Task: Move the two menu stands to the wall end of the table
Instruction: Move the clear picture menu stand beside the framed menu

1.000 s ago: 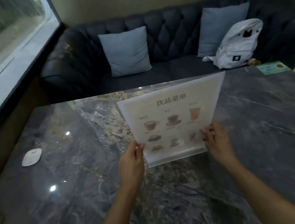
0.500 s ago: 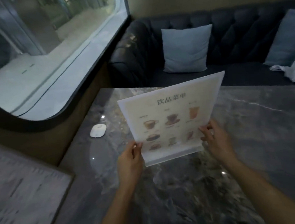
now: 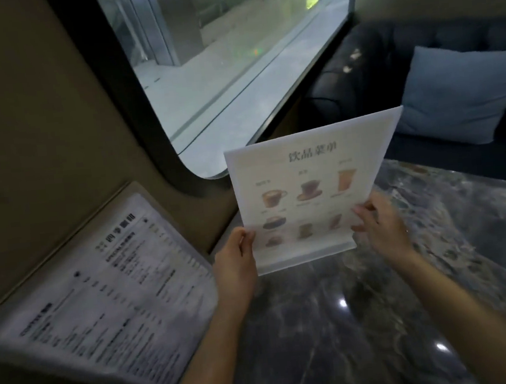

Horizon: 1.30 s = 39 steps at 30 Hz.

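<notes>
Both hands hold 1 menu stand [image 3: 310, 193] upright above the dark marble table [image 3: 364, 320], near the table's left edge by the wall. The left hand [image 3: 236, 260] pinches the stand's lower left edge, thumb on the printed face and fingers curled behind it. The right hand [image 3: 380, 226] grips the lower right edge, its fingers bent over the front of the sheet just above the clear base. The base looks lifted off the marble or barely meeting it; which of the 2 cannot be told. The sheet tilts slightly, its top right corner the highest point, and its face shows a title line and 2 rows of drink pictures.

To the left, well apart from the held stand, a large printed menu sheet [image 3: 108, 299] with dense black text leans against the beige wall [image 3: 26, 135]; whether it is the other stand cannot be told. Above it and further off is a wide window [image 3: 218, 57] with a dark rounded frame. At the far right stands a dark tufted sofa [image 3: 366, 68] with a blue cushion [image 3: 457, 94] on it, beyond the table's far edge. 2 bright light spots reflect on the marble near the right forearm.
</notes>
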Tool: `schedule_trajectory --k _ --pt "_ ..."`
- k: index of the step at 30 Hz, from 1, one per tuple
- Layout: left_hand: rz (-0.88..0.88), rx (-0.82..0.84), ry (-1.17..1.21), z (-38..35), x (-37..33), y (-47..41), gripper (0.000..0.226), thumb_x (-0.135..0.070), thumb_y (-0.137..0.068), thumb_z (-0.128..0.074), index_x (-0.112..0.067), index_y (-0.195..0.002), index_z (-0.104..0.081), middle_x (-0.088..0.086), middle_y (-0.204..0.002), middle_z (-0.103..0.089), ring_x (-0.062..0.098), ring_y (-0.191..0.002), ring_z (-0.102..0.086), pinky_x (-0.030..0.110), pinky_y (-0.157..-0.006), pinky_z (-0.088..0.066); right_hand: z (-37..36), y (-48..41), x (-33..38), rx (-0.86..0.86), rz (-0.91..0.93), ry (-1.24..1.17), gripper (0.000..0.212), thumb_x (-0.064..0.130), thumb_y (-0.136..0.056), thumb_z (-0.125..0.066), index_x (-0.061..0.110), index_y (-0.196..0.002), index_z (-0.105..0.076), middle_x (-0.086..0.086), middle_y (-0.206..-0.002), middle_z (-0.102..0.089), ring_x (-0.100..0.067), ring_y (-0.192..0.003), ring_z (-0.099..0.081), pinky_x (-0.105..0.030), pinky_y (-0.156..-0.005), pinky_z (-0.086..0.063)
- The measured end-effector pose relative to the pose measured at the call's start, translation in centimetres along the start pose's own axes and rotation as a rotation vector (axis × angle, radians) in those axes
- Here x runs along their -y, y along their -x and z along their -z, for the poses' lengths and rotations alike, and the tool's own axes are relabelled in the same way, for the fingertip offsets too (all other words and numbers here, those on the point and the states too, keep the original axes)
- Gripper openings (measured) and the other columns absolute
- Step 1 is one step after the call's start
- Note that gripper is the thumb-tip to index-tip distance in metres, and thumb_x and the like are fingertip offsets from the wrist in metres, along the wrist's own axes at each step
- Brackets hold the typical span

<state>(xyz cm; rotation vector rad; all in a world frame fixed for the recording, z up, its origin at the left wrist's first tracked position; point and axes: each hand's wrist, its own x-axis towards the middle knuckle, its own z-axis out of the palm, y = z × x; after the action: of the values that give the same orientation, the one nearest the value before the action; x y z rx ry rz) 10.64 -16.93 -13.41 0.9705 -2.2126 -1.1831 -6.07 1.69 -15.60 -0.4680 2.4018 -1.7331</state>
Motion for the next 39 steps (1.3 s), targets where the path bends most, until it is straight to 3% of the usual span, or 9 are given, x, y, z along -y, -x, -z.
schedule_trajectory --k 5,8,12,15,19,23,28,33,39 --pt "0.077 -0.099 0.028 1.4 1.8 -2.4 0.019 -0.03 -0.093 -0.045 -0.022 -0.079 -0.055 0.002 -0.082 -0.067 0.017 -0.074 -0.062 0.047 -0.073 -0.055 -4.4 -4.0 1.1 0.148 -0.007 -0.157 0.02 0.019 -0.089 -0.052 0.035 -0.08 -0.054 0.001 -0.088 -0.054 -0.024 -0.087 -0.059 -0.039 -0.071 -0.055" --pt "0.152 -0.151 0.073 1.6 2.5 -3.3 0.021 -0.029 -0.093 -0.045 -0.021 -0.077 -0.055 0.007 -0.078 -0.066 0.022 -0.072 -0.061 0.047 -0.071 -0.053 -6.5 -5.8 1.7 0.182 0.023 -0.206 0.027 0.014 -0.089 -0.053 0.038 -0.076 -0.056 0.004 -0.083 -0.052 -0.009 -0.077 -0.059 -0.025 -0.063 -0.058" --pt "0.203 -0.158 0.111 1.6 2.7 -3.6 0.028 -0.036 -0.093 -0.043 -0.02 -0.071 -0.049 0.006 -0.068 -0.059 0.021 -0.064 -0.056 0.036 -0.058 -0.043 -8.7 -7.5 1.6 0.222 0.029 -0.3 0.009 0.007 -0.089 -0.05 0.014 -0.085 -0.053 0.001 -0.082 -0.046 0.006 -0.067 -0.059 -0.018 -0.06 -0.056" --pt "0.236 -0.157 0.099 1.6 2.5 -3.9 0.028 -0.038 -0.093 -0.042 -0.019 -0.074 -0.049 0.006 -0.07 -0.06 0.022 -0.066 -0.058 0.036 -0.058 -0.045 -9.8 -8.1 1.5 0.217 0.021 -0.296 0.003 0.005 -0.089 -0.049 0.007 -0.092 -0.049 -0.001 -0.079 -0.043 0.004 -0.064 -0.059 -0.016 -0.057 -0.054" --pt "0.255 -0.156 0.117 2.2 1.5 -4.1 0.023 -0.035 -0.095 -0.041 -0.019 -0.081 -0.052 0.004 -0.077 -0.063 0.016 -0.069 -0.06 0.041 -0.063 -0.053 -10.4 -8.4 1.7 0.249 -0.008 -0.271 0.001 0.009 -0.09 -0.049 0.008 -0.091 -0.049 -0.001 -0.083 -0.044 -0.014 -0.074 -0.055 -0.018 -0.061 -0.055" --pt "0.137 -0.255 0.085 3.7 0.0 -4.0 0.015 -0.031 -0.094 -0.043 -0.029 -0.084 -0.053 -0.009 -0.072 -0.061 0.008 -0.063 -0.058 0.033 -0.054 -0.05 -11.0 -8.7 2.3 0.263 -0.012 -0.257 0.013 0.014 -0.093 -0.045 0.017 -0.08 -0.049 -0.002 -0.079 -0.044 -0.013 -0.074 -0.054 -0.026 -0.067 -0.057" --pt "-0.023 -0.305 0.066 5.8 -2.4 -4.0 0.01 -0.025 -0.092 -0.05 -0.023 -0.086 -0.057 -0.012 -0.072 -0.062 0.011 -0.061 -0.056 0.031 -0.052 -0.044 -11.5 -9.2 3.4 0.307 -0.028 -0.283 0.016 0.028 -0.094 -0.04 0.013 -0.097 -0.047 -0.016 -0.099 -0.053 -0.026 -0.096 -0.058 -0.042 -0.079 -0.054" --pt "-0.079 -0.334 0.082 7.0 -3.2 -3.6 0.009 -0.019 -0.093 -0.05 -0.019 -0.085 -0.057 -0.007 -0.074 -0.064 0.015 -0.064 -0.059 0.04 -0.057 -0.051 -12.3 -9.4 4.3 0.368 -0.055 -0.353 0.015 0.036 -0.093 -0.04 0.023 -0.091 -0.049 0.0 -0.097 -0.061 -0.02 -0.096 -0.06 -0.048 -0.086 -0.05" --pt "-0.064 -0.352 0.098 7.3 -3.3 -3.4 0.011 -0.021 -0.092 -0.052 -0.018 -0.082 -0.056 -0.005 -0.073 -0.064 0.027 -0.07 -0.062 0.055 -0.068 -0.055 -13.6 -10.1 5.7 0.423 -0.061 -0.35 0.021 0.04 -0.093 -0.037 0.021 -0.095 -0.047 0.0 -0.107 -0.055 -0.019 -0.105 -0.056 -0.052 -0.098 -0.043"
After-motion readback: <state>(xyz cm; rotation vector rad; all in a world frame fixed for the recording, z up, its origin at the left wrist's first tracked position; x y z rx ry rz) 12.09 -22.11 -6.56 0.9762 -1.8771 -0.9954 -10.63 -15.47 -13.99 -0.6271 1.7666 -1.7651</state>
